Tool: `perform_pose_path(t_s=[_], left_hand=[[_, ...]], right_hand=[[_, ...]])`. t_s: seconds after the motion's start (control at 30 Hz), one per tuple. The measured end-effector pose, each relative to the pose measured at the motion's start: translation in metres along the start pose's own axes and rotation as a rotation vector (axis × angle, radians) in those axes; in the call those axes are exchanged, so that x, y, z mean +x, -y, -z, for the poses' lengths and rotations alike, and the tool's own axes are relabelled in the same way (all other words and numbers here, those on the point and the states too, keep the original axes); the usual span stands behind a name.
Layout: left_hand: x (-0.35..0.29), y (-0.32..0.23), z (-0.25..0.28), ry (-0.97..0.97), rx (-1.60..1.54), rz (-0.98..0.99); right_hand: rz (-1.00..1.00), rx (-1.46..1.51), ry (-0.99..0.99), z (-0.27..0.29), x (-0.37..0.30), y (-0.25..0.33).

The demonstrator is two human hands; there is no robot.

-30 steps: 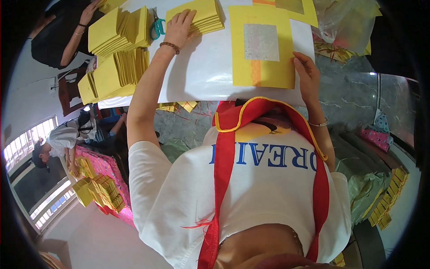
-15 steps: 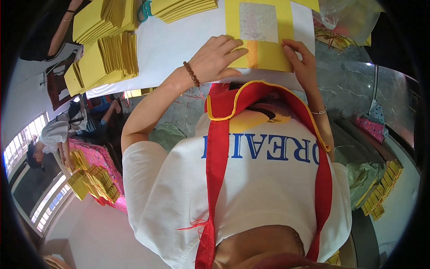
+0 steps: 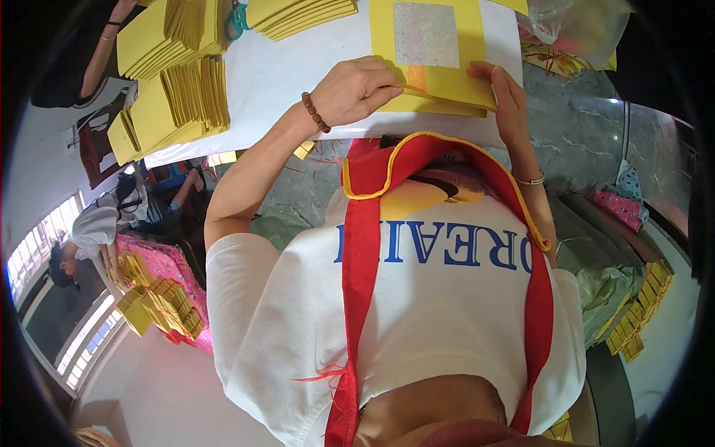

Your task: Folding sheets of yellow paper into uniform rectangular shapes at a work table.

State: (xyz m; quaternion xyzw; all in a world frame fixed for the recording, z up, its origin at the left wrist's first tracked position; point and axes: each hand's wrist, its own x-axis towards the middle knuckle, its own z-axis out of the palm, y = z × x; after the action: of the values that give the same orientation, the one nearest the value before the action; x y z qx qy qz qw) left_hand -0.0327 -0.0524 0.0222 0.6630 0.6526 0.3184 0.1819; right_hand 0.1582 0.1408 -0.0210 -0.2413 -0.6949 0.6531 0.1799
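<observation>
A yellow paper sheet (image 3: 473, 45) lies on the white-topped table before me, with a silvery-grey rectangle (image 3: 426, 36) on its face and an orange strip near its close edge. That close edge is raised a little, and another yellow layer shows beneath it. My left hand (image 3: 361, 91) pinches the raised edge at its left end, thumb and fingers together. At the right end my right hand (image 3: 506, 95) grips the same edge with bent fingers; part of its thumb is hidden.
Folded yellow paper pieces (image 3: 175, 97) stand in stacks at the table's left, beside teal-handled scissors (image 3: 237, 22). More folded pieces (image 3: 302, 15) lie at the far side. A clear plastic bag (image 3: 581, 30) sits far right. Another person (image 3: 97, 223) bends over yellow bundles at the left.
The sheet's close edge has come up off the layer below. My left fingers, spread flat before, have closed on it, and my right fingers have curled round its right end.
</observation>
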Motion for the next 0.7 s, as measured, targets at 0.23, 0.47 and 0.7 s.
perform_pose_path(t_s=[0.23, 0.47, 0.7], left_hand=[[0.007, 0.000, 0.005, 0.053, -0.201, 0.239], [0.007, 0.011, 0.003, 0.093, -0.451, 0.417], [0.012, 0.013, 0.007, 0.175, -0.469, 0.451]], right_hand=[[-0.006, 0.026, 0.004, 0.001, 0.000, -0.002], [0.026, 0.032, 0.018, 0.003, 0.002, -0.004], [0.016, 0.038, 0.022, 0.003, 0.002, -0.005]])
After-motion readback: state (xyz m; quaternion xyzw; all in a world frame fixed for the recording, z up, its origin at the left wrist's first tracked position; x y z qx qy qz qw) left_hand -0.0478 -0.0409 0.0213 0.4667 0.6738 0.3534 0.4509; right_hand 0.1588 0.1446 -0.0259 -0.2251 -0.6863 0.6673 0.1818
